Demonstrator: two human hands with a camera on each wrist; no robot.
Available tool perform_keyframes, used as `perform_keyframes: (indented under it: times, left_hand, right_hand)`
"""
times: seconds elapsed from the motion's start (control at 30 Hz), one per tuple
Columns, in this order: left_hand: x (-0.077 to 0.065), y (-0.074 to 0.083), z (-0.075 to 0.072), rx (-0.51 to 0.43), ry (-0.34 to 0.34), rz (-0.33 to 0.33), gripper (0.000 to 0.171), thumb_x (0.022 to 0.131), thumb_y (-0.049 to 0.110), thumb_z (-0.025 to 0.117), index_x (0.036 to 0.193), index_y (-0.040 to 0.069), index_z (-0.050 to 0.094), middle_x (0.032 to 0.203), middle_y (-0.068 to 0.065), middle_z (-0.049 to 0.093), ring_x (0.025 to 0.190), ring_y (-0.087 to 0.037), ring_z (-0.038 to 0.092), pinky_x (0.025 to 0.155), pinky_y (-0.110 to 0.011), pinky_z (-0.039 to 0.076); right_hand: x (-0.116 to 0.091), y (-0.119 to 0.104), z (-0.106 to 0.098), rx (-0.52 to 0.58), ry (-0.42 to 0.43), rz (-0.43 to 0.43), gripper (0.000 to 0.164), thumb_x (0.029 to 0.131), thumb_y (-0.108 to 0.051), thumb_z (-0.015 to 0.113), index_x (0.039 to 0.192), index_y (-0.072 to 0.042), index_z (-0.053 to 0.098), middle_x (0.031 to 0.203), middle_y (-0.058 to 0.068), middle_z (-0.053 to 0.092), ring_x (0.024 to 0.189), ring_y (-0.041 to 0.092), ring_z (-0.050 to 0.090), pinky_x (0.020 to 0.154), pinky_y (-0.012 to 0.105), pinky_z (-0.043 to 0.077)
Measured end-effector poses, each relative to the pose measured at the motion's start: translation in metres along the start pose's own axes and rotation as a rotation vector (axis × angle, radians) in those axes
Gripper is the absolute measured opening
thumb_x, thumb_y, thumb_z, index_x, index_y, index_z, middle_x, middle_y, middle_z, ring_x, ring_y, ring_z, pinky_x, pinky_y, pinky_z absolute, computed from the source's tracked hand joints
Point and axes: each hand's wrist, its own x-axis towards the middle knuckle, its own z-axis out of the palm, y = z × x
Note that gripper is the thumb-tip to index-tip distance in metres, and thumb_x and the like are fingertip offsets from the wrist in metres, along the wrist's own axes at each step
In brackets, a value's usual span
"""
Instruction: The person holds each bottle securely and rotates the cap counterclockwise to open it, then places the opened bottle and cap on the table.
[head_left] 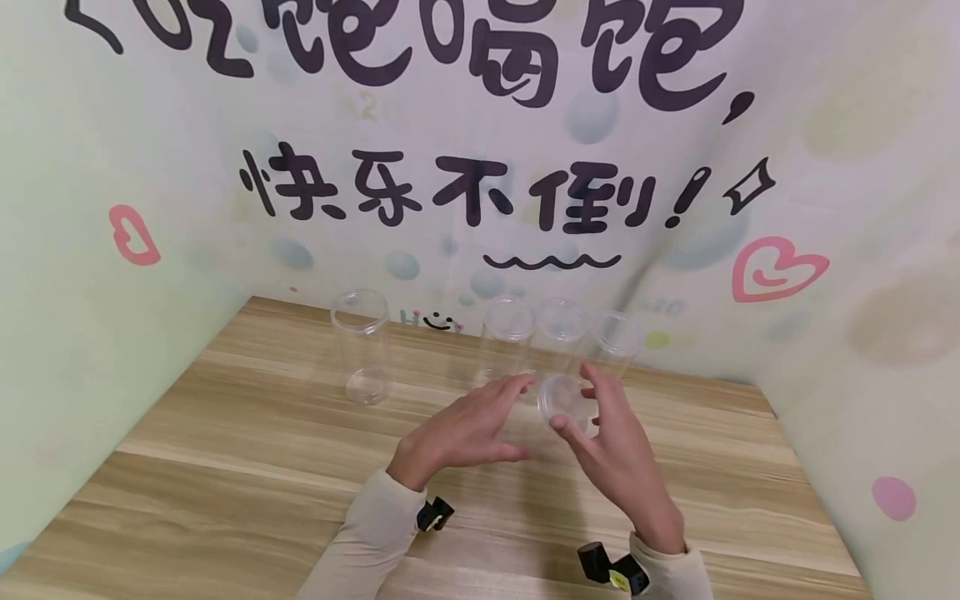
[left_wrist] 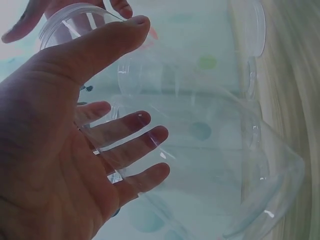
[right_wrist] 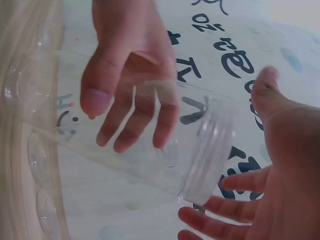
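Note:
A clear plastic jar (right_wrist: 135, 165) is held up tilted, its clear screw-type lid (right_wrist: 210, 150) toward my right hand. My left hand (head_left: 465, 429) grips the jar around its body, thumb on one side and fingers on the other; the fingers show through the clear wall in the left wrist view. My right hand (head_left: 618, 450) is spread around the lid end, fingers and thumb apart. In the right wrist view its thumb stands away from the lid while its lower fingertips come right at the lid's edge.
One clear jar (head_left: 363, 350) stands upright at the table's back left. Three more, including a clear jar (head_left: 506, 333), line the back edge behind my hands. The wooden table (head_left: 247, 467) meets a printed wall cloth (head_left: 420, 267) behind and at the sides.

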Motion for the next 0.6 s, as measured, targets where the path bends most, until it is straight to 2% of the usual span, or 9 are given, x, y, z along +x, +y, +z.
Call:
perform_keyframes:
  times: [0.13,0.27,0.47,0.6]
  left_hand:
    - [0.0003,0.0007,0.0006,0.023,-0.014,-0.002,0.089,0.084,0.038,0.078,0.152,0.008,0.03,0.153,-0.009,0.041,0.14,-0.023,0.042,0.113,-0.042,0.038]
    - [0.0004,0.0016,0.0007,0.057,-0.018,0.014,0.089,0.084,0.037,0.079,0.152,0.008,0.03,0.151,-0.009,0.043,0.138,-0.023,0.043,0.112,-0.043,0.039]
    - [0.0001,0.0022,0.0014,0.11,-0.009,0.027,0.089,0.083,0.036,0.08,0.151,0.008,0.031,0.147,-0.008,0.047,0.134,-0.024,0.047,0.11,-0.042,0.041]
    - [0.0006,0.0018,0.002,0.143,-0.01,0.033,0.089,0.082,0.037,0.08,0.151,0.008,0.031,0.144,-0.007,0.05,0.133,-0.022,0.048,0.11,-0.041,0.041]
  right_hand:
    - [-0.0015,-0.0029,0.0051,-0.073,-0.027,0.078,0.068,0.097,-0.046,0.059,0.144,-0.002,0.041,0.138,0.015,0.049,0.112,0.032,0.058,0.08,0.048,0.052]
    - [-0.0009,-0.0048,0.0073,-0.104,-0.048,0.149,0.072,0.094,-0.054,0.059,0.141,-0.001,0.044,0.133,0.014,0.05,0.109,0.032,0.06,0.081,0.05,0.052]
    - [0.0002,-0.007,0.0046,-0.129,-0.11,0.243,0.079,0.091,-0.065,0.056,0.139,-0.003,0.046,0.129,0.012,0.054,0.1,0.025,0.06,0.077,0.042,0.05]
    - [0.0017,-0.0062,0.0025,-0.092,-0.149,0.273,0.079,0.088,-0.068,0.056,0.137,-0.006,0.049,0.122,0.009,0.06,0.093,0.02,0.061,0.073,0.036,0.05]
